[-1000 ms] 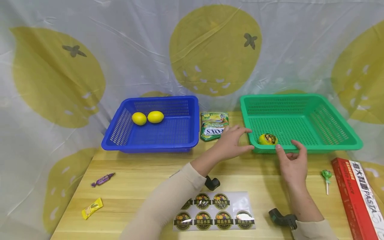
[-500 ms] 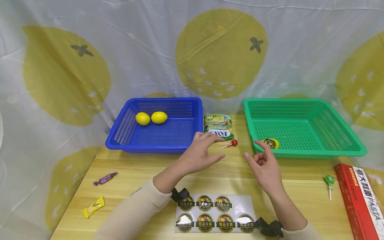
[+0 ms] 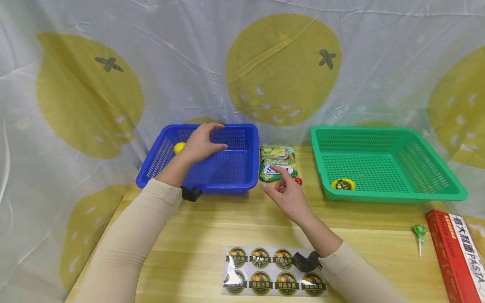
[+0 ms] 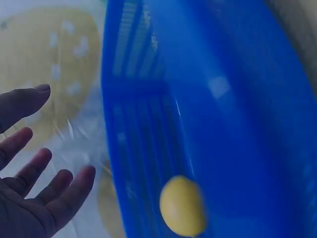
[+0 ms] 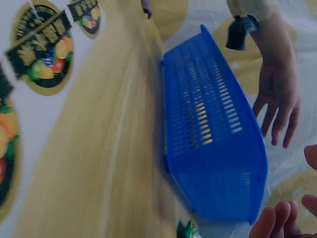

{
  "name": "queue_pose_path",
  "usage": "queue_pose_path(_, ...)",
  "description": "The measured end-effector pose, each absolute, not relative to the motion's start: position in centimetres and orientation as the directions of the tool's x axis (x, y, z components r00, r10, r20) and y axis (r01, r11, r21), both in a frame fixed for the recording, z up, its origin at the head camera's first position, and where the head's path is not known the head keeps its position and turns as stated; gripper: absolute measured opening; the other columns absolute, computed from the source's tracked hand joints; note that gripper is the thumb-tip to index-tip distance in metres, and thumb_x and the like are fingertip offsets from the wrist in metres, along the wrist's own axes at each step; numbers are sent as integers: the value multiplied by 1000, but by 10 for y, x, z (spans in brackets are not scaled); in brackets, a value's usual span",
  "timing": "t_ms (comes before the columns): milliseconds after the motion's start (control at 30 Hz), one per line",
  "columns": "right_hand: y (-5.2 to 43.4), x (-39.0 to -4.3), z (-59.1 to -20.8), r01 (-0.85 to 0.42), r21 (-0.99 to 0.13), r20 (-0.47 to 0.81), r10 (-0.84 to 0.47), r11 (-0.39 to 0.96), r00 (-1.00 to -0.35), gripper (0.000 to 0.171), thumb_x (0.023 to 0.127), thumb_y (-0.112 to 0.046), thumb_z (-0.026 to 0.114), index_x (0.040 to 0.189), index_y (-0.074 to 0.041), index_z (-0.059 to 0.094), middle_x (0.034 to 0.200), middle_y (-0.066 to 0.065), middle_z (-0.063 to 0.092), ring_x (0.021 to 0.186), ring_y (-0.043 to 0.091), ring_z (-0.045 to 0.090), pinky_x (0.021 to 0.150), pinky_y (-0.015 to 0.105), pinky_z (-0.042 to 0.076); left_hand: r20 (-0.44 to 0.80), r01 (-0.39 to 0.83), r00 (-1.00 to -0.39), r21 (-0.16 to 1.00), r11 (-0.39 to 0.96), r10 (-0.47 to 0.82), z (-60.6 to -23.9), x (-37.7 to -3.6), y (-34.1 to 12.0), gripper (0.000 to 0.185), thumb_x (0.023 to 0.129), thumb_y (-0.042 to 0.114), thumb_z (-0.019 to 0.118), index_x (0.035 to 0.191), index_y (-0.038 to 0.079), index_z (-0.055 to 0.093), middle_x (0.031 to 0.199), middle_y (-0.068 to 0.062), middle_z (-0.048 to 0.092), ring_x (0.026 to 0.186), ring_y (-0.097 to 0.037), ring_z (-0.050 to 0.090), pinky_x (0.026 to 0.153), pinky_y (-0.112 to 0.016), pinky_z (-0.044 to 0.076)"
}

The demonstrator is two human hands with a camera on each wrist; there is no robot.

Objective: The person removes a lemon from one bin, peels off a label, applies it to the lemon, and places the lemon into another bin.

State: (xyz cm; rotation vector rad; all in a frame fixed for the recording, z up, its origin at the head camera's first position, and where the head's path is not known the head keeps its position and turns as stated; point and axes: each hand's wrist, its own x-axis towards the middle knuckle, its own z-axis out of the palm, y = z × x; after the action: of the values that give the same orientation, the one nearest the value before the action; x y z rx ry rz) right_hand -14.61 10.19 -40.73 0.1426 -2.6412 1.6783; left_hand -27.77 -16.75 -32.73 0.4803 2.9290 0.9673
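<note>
My left hand (image 3: 201, 143) hovers open over the lemon (image 3: 179, 147) in the blue basket (image 3: 227, 176), right hand (image 3: 289, 195) empty; risk: lemon rolls off under a careless touch.

The red box (image 3: 458, 252) reads "PASTA"; the candy bag (image 3: 278, 162) reads "SPRING".

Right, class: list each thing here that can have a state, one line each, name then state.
Left hand: open, over the blue basket.
Right hand: fingers loosely curled, holding nothing.
Blue basket: holds a lemon.
Green basket: holds one stickered lemon.
Candy bag: lying flat, sealed.
Sticker sheet: flat on the table.
</note>
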Motion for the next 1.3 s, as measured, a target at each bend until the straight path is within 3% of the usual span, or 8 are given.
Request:
queue_pose_path(100, 91, -159, -404, -96, -888, 54, -104, 450, -993, 66, 94, -40, 73, 152, -26, 44, 84, 6, 55, 65, 20, 51, 56, 31, 43, 17, 195, -972, 620, 760, 235, -331, -301, -185, 67, 90, 20, 77, 149, 8, 49, 155, -19, 47, 139, -44, 47, 115, -55, 40)
queue_pose_path(300, 71, -181, -408, -82, -831, -12, -164, 550, -986, 78, 96, -51, 66, 161, -32, 27, 72, 5, 55, 59, 20, 51, 51, 30, 43, -178, -41, -975, 731, 681, 133, -342, -323, -207, 67, 95, 10, 70, 156, 12, 40, 166, -15, 32, 134, -41, 52, 106, -50, 51)
queue_pose_path(467, 62, -189, -416, -35, -795, -111, -201, 605, -973, 82, 96, -54, 64, 163, -33, 20, 68, 2, 52, 60, 17, 52, 52, 28, 41, -265, -131, -959, 720, 681, 97, -356, -329, -217, 68, 97, 8, 66, 158, 13, 37, 168, -15, 26, 134, -41, 52, 104, -49, 53)
queue_pose_path(900, 64, -188, -421, -7, -807, -140, -204, 590, -969, 82, 97, -55, 63, 163, -35, 19, 61, 0, 52, 54, 15, 53, 50, 28, 39, -375, -169, -919, 652, 739, 121, -384, -349, -228, 66, 96, 4, 65, 156, 7, 39, 166, -21, 29, 136, -40, 49, 104, -51, 53)
queue_pose_path(1100, 64, -187, -421, -4, -804, -145, -201, 595, -969, 82, 97, -55, 63, 163, -34, 18, 72, 5, 66, 61, 17, 62, 54, 29, 44, -343, -94, -929, 580, 809, 138, -391, -350, -224, 66, 91, 7, 69, 152, 5, 45, 160, -24, 37, 116, -36, 58, 95, -45, 58)
queue_pose_path(1300, 64, -188, -420, -13, -794, -142, -206, 607, -968, 82, 97, -57, 61, 163, -35, 18, 83, 9, 74, 68, 17, 66, 58, 31, 47, -275, 2, -950, 466, 885, 147, -396, -352, -221, 63, 87, 9, 70, 146, 4, 52, 150, -27, 48, 122, -39, 50, 109, -51, 45)
